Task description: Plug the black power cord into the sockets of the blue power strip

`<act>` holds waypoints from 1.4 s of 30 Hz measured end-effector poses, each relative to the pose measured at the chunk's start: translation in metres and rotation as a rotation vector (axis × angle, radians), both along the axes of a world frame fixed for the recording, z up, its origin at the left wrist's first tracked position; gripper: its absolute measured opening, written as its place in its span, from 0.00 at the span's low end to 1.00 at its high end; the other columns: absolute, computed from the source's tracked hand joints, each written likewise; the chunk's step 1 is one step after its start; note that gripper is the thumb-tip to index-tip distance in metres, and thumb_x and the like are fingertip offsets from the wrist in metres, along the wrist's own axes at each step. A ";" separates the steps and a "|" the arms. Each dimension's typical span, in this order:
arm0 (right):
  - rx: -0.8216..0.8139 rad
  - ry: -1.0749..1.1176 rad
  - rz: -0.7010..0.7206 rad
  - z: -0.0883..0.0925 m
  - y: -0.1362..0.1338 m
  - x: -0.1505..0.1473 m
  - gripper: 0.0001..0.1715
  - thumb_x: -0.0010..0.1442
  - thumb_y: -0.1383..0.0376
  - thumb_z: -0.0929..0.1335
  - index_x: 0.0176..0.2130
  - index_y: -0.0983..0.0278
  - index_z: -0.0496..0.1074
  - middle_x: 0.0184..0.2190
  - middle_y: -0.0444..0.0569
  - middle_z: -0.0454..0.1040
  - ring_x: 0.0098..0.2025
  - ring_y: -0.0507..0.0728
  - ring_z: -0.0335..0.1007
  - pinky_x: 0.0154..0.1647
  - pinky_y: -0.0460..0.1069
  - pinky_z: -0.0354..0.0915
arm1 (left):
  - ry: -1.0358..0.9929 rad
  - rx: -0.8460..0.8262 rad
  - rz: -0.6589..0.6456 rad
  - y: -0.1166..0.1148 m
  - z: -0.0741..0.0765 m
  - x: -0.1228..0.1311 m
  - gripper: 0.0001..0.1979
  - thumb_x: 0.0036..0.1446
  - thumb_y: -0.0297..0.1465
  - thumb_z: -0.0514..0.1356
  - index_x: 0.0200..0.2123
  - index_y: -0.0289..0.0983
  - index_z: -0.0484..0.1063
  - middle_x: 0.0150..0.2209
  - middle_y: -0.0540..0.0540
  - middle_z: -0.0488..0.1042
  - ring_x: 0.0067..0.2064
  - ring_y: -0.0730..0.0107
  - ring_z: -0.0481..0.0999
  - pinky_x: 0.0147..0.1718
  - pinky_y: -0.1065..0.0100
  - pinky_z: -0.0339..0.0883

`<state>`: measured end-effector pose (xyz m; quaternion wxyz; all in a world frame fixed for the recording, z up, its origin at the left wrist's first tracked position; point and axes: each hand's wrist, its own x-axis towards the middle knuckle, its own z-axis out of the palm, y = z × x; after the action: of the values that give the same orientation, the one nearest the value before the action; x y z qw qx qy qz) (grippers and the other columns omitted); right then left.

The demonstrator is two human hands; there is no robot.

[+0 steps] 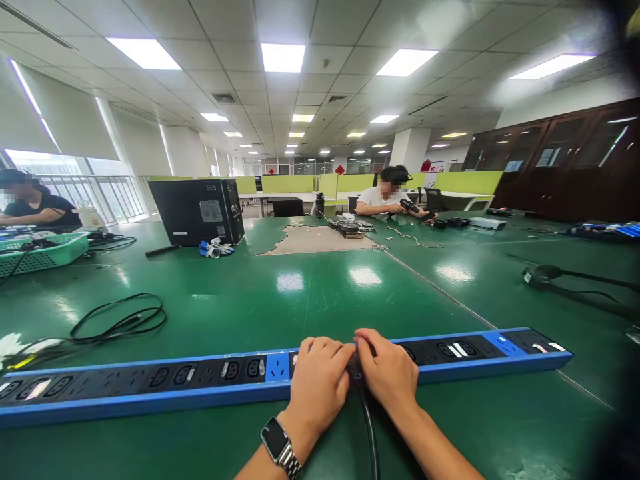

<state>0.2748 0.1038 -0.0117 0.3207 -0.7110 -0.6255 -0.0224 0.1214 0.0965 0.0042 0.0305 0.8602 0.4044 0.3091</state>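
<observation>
A long power strip (200,383) with a blue frame and a black face full of sockets lies flat across the green surface (310,300), running left to right in front of the person. Near its middle a black plug (355,365) sits on the strip, its cable (370,433) trailing back toward the person. The left hand (320,383), with a watch (277,445) on its wrist, and the right hand (390,373) meet over the plug, each grip curled closed, fingers pressed around it and resting on the strip. A loose black cord (120,323) lies beyond, to the left.
</observation>
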 end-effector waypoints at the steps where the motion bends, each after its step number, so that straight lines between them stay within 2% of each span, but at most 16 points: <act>1: -0.003 0.000 -0.003 0.001 0.000 0.000 0.19 0.65 0.58 0.59 0.44 0.56 0.76 0.37 0.46 0.81 0.38 0.61 0.76 0.37 0.52 0.61 | -0.017 0.016 -0.006 0.000 0.000 0.001 0.19 0.58 0.23 0.54 0.51 0.44 0.70 0.45 0.48 0.78 0.48 0.63 0.71 0.49 0.56 0.63; 5: 0.036 0.014 0.010 0.001 -0.001 0.000 0.18 0.63 0.59 0.60 0.41 0.57 0.77 0.36 0.46 0.81 0.38 0.60 0.75 0.38 0.51 0.60 | -0.227 0.124 0.021 -0.002 0.015 0.001 0.15 0.61 0.26 0.53 0.50 0.41 0.70 0.45 0.46 0.78 0.47 0.64 0.74 0.47 0.58 0.65; 8: 0.072 0.031 0.037 0.001 -0.003 0.000 0.17 0.62 0.59 0.61 0.39 0.58 0.77 0.36 0.46 0.81 0.39 0.59 0.75 0.40 0.51 0.60 | -0.325 0.241 0.102 -0.001 0.028 -0.022 0.14 0.63 0.31 0.53 0.51 0.39 0.70 0.45 0.43 0.78 0.47 0.62 0.75 0.48 0.60 0.66; 11: 0.100 0.032 0.066 0.001 -0.003 -0.001 0.17 0.62 0.59 0.61 0.37 0.58 0.77 0.36 0.46 0.81 0.39 0.58 0.75 0.42 0.51 0.60 | -0.350 0.321 0.354 -0.002 0.025 -0.080 0.16 0.65 0.37 0.53 0.52 0.40 0.69 0.44 0.43 0.79 0.44 0.61 0.77 0.44 0.61 0.70; 15: 0.115 0.024 0.068 0.003 -0.003 -0.004 0.16 0.61 0.60 0.61 0.34 0.59 0.77 0.36 0.46 0.80 0.39 0.58 0.74 0.44 0.52 0.59 | -0.317 0.233 0.751 -0.013 0.009 -0.178 0.21 0.65 0.44 0.50 0.57 0.44 0.67 0.41 0.47 0.79 0.37 0.61 0.80 0.34 0.64 0.72; 17: 0.117 0.019 0.072 0.003 -0.003 -0.005 0.15 0.61 0.61 0.61 0.33 0.59 0.76 0.35 0.46 0.80 0.39 0.58 0.74 0.44 0.52 0.59 | -0.258 0.173 0.794 -0.020 0.003 -0.215 0.21 0.64 0.46 0.50 0.56 0.45 0.68 0.40 0.47 0.80 0.37 0.59 0.80 0.34 0.64 0.73; 19: 0.118 0.011 0.084 0.003 -0.003 -0.006 0.15 0.61 0.61 0.61 0.32 0.59 0.76 0.34 0.46 0.80 0.38 0.57 0.73 0.44 0.52 0.58 | -0.186 0.128 0.721 -0.024 -0.003 -0.237 0.21 0.63 0.47 0.50 0.55 0.47 0.68 0.42 0.49 0.79 0.41 0.57 0.80 0.38 0.62 0.74; 21: 0.113 0.007 0.096 0.003 -0.002 -0.005 0.15 0.62 0.61 0.61 0.32 0.59 0.76 0.34 0.46 0.79 0.38 0.57 0.73 0.44 0.53 0.58 | -0.138 0.093 0.598 -0.024 -0.008 -0.244 0.20 0.62 0.46 0.51 0.54 0.47 0.68 0.43 0.50 0.79 0.43 0.58 0.80 0.40 0.63 0.74; 23: 0.105 0.009 0.104 0.002 -0.001 -0.005 0.15 0.62 0.61 0.61 0.31 0.59 0.75 0.34 0.46 0.79 0.39 0.57 0.73 0.44 0.53 0.58 | -0.122 0.088 0.502 -0.023 -0.012 -0.241 0.19 0.62 0.45 0.52 0.53 0.46 0.68 0.43 0.49 0.79 0.44 0.59 0.79 0.42 0.64 0.73; 27: 0.086 0.021 0.121 0.001 0.001 -0.004 0.15 0.61 0.59 0.61 0.32 0.59 0.75 0.35 0.45 0.79 0.40 0.58 0.73 0.46 0.54 0.58 | -0.102 0.164 0.456 -0.019 -0.017 -0.226 0.16 0.62 0.40 0.53 0.51 0.44 0.70 0.45 0.46 0.78 0.44 0.61 0.78 0.46 0.63 0.71; 31: 0.053 0.022 0.129 0.002 0.000 -0.005 0.14 0.61 0.59 0.61 0.32 0.58 0.74 0.35 0.44 0.79 0.41 0.58 0.72 0.48 0.55 0.57 | -0.001 0.208 0.343 -0.019 -0.017 -0.218 0.13 0.61 0.35 0.55 0.48 0.43 0.71 0.44 0.46 0.78 0.45 0.60 0.77 0.47 0.60 0.70; 34: 0.041 0.017 0.141 0.002 -0.001 -0.005 0.14 0.61 0.58 0.62 0.33 0.58 0.74 0.36 0.44 0.79 0.41 0.58 0.72 0.48 0.56 0.57 | 0.063 0.171 0.371 -0.020 -0.018 -0.220 0.16 0.61 0.34 0.55 0.52 0.43 0.68 0.48 0.45 0.76 0.49 0.57 0.76 0.51 0.55 0.67; 38: 0.045 0.011 0.159 0.000 -0.001 -0.003 0.14 0.61 0.57 0.62 0.35 0.58 0.74 0.37 0.45 0.79 0.43 0.59 0.72 0.49 0.57 0.58 | 0.016 0.201 0.429 -0.020 -0.023 -0.226 0.27 0.59 0.39 0.58 0.60 0.41 0.60 0.52 0.40 0.74 0.52 0.53 0.74 0.52 0.52 0.67; 40: 0.043 0.009 0.164 0.000 -0.001 -0.002 0.13 0.60 0.57 0.62 0.35 0.57 0.74 0.38 0.45 0.79 0.43 0.60 0.72 0.49 0.57 0.58 | 0.006 0.215 0.426 -0.019 -0.023 -0.229 0.27 0.57 0.41 0.60 0.58 0.41 0.62 0.50 0.41 0.75 0.51 0.53 0.75 0.52 0.52 0.68; 42: 0.035 0.008 0.169 0.000 -0.002 -0.002 0.13 0.60 0.57 0.62 0.36 0.57 0.74 0.38 0.45 0.79 0.43 0.60 0.72 0.49 0.57 0.58 | 0.012 0.230 0.420 -0.019 -0.022 -0.231 0.22 0.57 0.42 0.60 0.53 0.42 0.66 0.47 0.43 0.77 0.49 0.53 0.76 0.50 0.54 0.69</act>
<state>0.2731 0.1021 -0.0116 0.3363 -0.6500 -0.6814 -0.0035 -0.1092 0.0775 -0.0174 -0.1350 0.7570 0.5366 0.3476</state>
